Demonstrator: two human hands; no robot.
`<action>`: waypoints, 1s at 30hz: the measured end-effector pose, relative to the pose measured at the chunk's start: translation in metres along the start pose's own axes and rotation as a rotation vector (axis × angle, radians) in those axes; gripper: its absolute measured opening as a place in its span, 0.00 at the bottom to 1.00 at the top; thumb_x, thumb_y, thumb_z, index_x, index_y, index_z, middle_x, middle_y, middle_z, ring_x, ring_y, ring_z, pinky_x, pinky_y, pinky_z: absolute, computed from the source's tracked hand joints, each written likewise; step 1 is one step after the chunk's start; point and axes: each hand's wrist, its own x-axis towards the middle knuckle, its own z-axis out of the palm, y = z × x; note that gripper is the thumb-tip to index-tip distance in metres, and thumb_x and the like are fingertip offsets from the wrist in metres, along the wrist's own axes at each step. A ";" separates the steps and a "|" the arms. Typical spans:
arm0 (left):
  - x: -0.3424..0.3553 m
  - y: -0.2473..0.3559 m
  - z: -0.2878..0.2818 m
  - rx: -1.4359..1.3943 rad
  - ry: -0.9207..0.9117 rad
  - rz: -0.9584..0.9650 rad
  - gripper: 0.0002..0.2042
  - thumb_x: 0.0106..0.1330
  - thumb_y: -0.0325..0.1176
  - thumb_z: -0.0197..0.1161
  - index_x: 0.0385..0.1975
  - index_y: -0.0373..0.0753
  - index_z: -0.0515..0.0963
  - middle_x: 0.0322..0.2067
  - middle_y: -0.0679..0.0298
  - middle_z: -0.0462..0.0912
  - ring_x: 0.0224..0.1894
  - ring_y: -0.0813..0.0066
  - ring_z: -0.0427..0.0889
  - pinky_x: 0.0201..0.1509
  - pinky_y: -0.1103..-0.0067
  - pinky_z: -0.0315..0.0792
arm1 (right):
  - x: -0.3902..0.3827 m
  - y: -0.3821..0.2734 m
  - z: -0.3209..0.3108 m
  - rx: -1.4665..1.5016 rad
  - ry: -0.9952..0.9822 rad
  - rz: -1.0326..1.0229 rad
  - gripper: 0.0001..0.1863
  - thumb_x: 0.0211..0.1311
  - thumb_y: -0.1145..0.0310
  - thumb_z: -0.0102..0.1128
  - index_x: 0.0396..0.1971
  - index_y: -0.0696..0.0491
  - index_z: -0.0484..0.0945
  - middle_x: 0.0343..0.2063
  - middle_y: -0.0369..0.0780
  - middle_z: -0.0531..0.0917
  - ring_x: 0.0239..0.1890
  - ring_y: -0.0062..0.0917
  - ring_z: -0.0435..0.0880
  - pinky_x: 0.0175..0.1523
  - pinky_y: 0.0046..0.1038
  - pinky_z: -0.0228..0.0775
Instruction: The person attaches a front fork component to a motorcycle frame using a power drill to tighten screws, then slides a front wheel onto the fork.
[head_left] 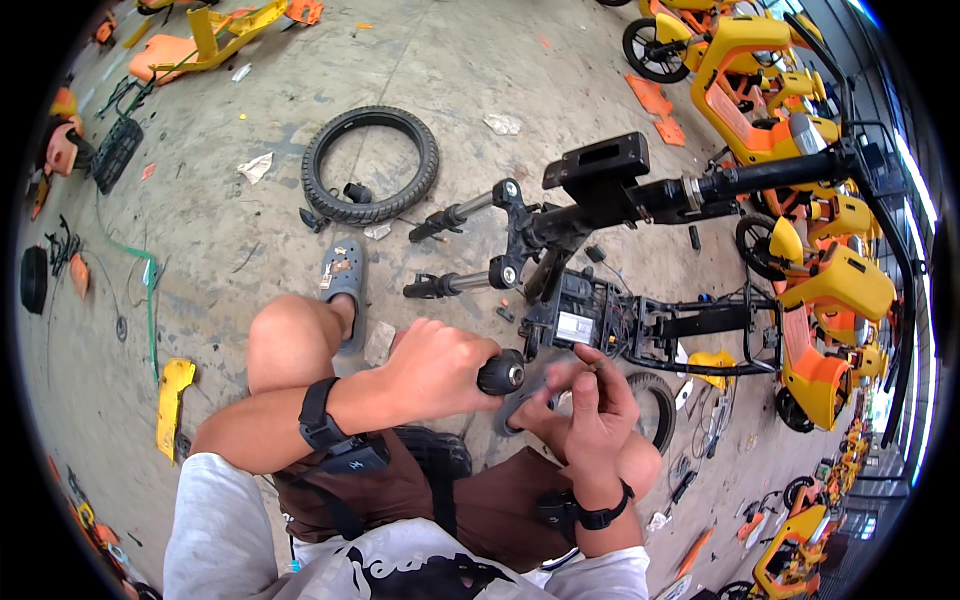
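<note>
My left hand is wrapped round a black drill. Its chuck points right, with a metal-rimmed opening at the tip; most of the body is hidden by my hand. To the right of it, my right hand has its thumb and forefinger brought together on a tiny object too small to name. Just beyond my hands lies a stripped black scooter frame, with its fork legs pointing left. A boxy part with a pale label sits in the frame near my right fingertips.
A black tyre lies flat on the concrete floor ahead, with a second tyre beside my right knee. Yellow-and-orange scooters stand in rows at right. A yellow panel, a green cord and loose parts are scattered around.
</note>
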 end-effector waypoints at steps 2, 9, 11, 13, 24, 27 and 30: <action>0.000 -0.001 0.001 0.006 -0.006 0.005 0.15 0.42 0.43 0.71 0.25 0.38 0.83 0.21 0.55 0.83 0.25 0.53 0.83 0.30 0.64 0.76 | 0.006 0.002 -0.006 -0.200 -0.055 0.000 0.15 0.66 0.70 0.61 0.50 0.60 0.76 0.26 0.37 0.80 0.20 0.12 0.74 0.24 0.14 0.64; 0.002 -0.001 0.005 0.074 0.023 0.065 0.15 0.40 0.40 0.73 0.25 0.38 0.83 0.19 0.58 0.82 0.22 0.56 0.81 0.25 0.67 0.74 | 0.015 -0.001 -0.009 -0.397 -0.137 -0.245 0.05 0.57 0.76 0.68 0.33 0.59 0.83 0.26 0.38 0.83 0.26 0.20 0.80 0.28 0.20 0.68; -0.001 -0.002 0.005 0.089 0.000 0.065 0.16 0.40 0.41 0.72 0.26 0.38 0.82 0.20 0.58 0.82 0.23 0.56 0.81 0.26 0.66 0.74 | 0.014 -0.003 -0.009 -0.496 -0.145 -0.253 0.05 0.56 0.76 0.69 0.32 0.59 0.83 0.27 0.40 0.83 0.26 0.23 0.80 0.29 0.22 0.69; 0.000 -0.001 0.008 0.118 -0.029 0.069 0.17 0.40 0.42 0.72 0.27 0.38 0.82 0.22 0.58 0.82 0.24 0.55 0.82 0.26 0.66 0.74 | 0.014 -0.009 -0.005 -0.557 -0.144 -0.211 0.06 0.55 0.76 0.69 0.33 0.58 0.84 0.25 0.40 0.83 0.24 0.24 0.80 0.30 0.24 0.70; -0.005 -0.009 0.020 0.140 -0.127 0.045 0.16 0.41 0.44 0.73 0.19 0.38 0.79 0.17 0.55 0.80 0.21 0.52 0.80 0.26 0.64 0.73 | 0.014 0.000 0.007 -0.746 -0.187 -0.476 0.10 0.46 0.74 0.75 0.29 0.56 0.83 0.17 0.37 0.82 0.16 0.24 0.76 0.24 0.23 0.65; -0.005 -0.011 0.017 0.098 -0.105 0.020 0.15 0.42 0.43 0.72 0.20 0.38 0.80 0.16 0.55 0.79 0.21 0.52 0.80 0.26 0.64 0.73 | 0.016 0.000 0.005 -0.732 -0.235 -0.439 0.14 0.53 0.74 0.71 0.40 0.58 0.82 0.22 0.38 0.83 0.17 0.19 0.75 0.25 0.21 0.66; -0.005 -0.009 0.010 0.071 -0.049 -0.001 0.14 0.42 0.42 0.72 0.23 0.38 0.82 0.16 0.55 0.80 0.21 0.53 0.80 0.26 0.65 0.73 | 0.014 0.005 0.007 -0.315 -0.077 -0.145 0.20 0.62 0.75 0.61 0.54 0.59 0.75 0.28 0.38 0.84 0.19 0.14 0.74 0.25 0.19 0.67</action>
